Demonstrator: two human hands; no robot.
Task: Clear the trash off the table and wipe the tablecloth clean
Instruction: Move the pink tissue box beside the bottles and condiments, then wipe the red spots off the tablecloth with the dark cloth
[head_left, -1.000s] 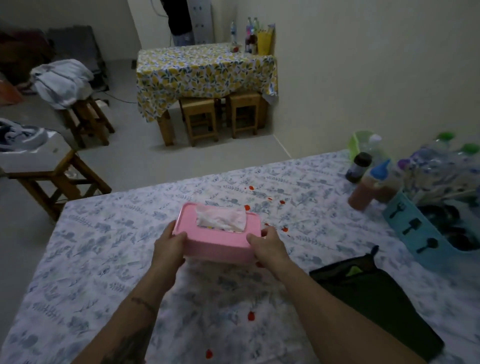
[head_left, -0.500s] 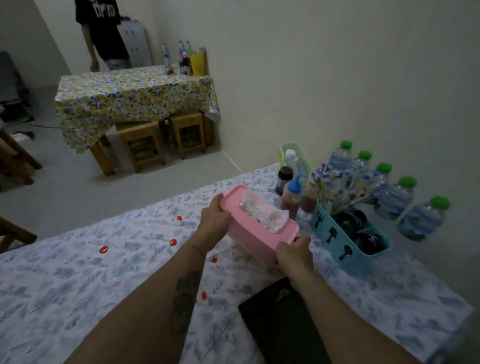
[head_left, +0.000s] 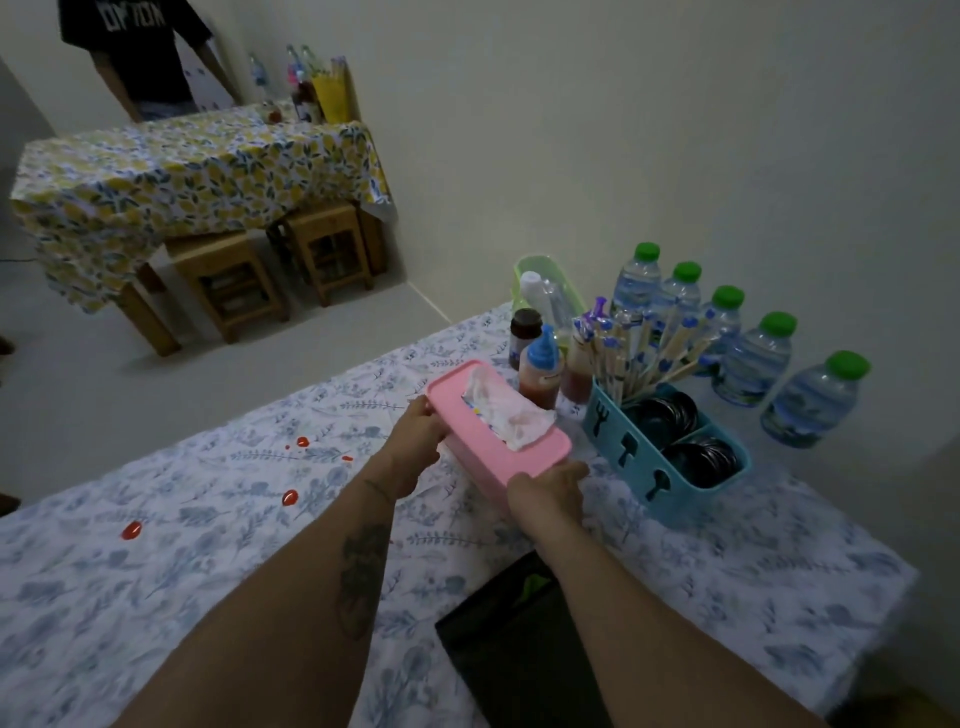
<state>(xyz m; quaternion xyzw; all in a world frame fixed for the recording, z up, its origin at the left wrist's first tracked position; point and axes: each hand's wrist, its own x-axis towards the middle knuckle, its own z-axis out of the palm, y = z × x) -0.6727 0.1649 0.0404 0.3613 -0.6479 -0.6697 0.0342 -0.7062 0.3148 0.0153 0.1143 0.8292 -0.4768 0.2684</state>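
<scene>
Gripping the pink tissue box (head_left: 498, 431) at both ends, I am carrying it farther right than a second ago: my left hand (head_left: 415, 436) is clasping its far end, my right hand (head_left: 545, 491) its near end, just beside the blue caddy (head_left: 670, 467), red spots (head_left: 288, 497) on the tablecloth (head_left: 156, 571) lying left of my fingers.

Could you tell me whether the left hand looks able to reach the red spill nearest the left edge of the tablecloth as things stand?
Probably yes, but not right away: the left hand is gripping one end of the pink tissue box. Bare tablecloth lies between it and the red spill, with nothing in the way.
</scene>
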